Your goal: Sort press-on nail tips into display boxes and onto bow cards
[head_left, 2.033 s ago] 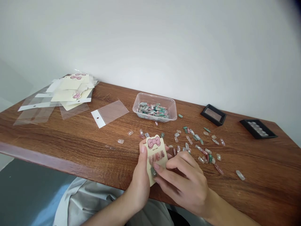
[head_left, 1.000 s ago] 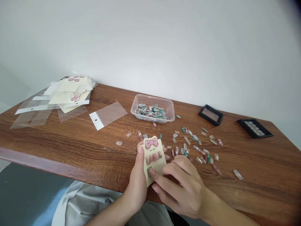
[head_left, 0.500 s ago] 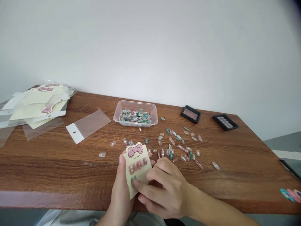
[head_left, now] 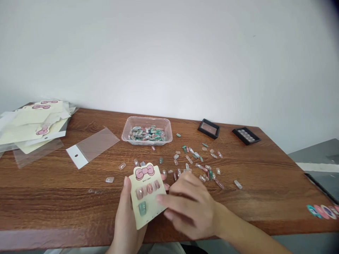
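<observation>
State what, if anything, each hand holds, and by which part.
Left hand: the cream card, thumb at its left edge, fingers behind. Right hand, blurred at the card's right: cannot tell.

Head-worn view down across tabletop (head_left: 66, 201)

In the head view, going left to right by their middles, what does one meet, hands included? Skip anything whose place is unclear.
Pile of cards → clear bag → left hand → held bow card → right hand → rightmost black box → colored discs at the edge.
</observation>
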The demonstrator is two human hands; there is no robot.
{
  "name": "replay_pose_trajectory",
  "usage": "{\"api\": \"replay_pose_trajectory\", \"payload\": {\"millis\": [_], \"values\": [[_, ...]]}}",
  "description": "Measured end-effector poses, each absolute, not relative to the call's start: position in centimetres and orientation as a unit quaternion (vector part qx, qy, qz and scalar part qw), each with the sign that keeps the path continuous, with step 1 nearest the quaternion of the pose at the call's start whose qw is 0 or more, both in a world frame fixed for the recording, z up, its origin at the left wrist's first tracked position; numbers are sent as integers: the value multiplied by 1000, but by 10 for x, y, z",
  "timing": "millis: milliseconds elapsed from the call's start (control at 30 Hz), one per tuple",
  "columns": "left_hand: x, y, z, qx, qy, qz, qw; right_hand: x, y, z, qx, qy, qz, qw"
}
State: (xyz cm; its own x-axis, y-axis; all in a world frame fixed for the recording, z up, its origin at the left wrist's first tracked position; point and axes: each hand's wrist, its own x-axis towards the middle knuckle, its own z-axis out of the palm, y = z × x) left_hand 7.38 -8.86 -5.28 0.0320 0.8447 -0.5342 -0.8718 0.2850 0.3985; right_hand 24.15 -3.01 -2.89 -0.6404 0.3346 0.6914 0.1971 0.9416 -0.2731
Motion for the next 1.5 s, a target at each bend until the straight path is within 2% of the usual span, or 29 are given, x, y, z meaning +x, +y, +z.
{"api": "replay_pose_trajectory", "payload": {"millis": [100,233,333,433,667,967,1233,1400,1500], "values": [[75,-86,-44,-22,370,617,694,263,-8,-14,-228,-875,84,419],[78,-84,-28,-6,393,618,681,298,32,7,-403,-856,114,303],[80,-83,-23,-2,404,620,673,316,60,9,-461,-853,123,213],[81,-82,-23,-6,417,614,670,323,76,-1,-475,-851,148,169],[80,-83,-24,-20,423,613,667,326,64,-10,-452,-853,205,160],[83,-83,-31,9,419,631,653,320,39,-1,-385,-886,255,48],[82,-84,-26,22,428,621,656,326,39,-9,-354,-903,233,69],[80,-84,-27,25,440,616,653,338,45,-5,-393,-886,221,112],[81,-84,-25,18,445,615,651,350,48,0,-429,-862,251,102]]}}
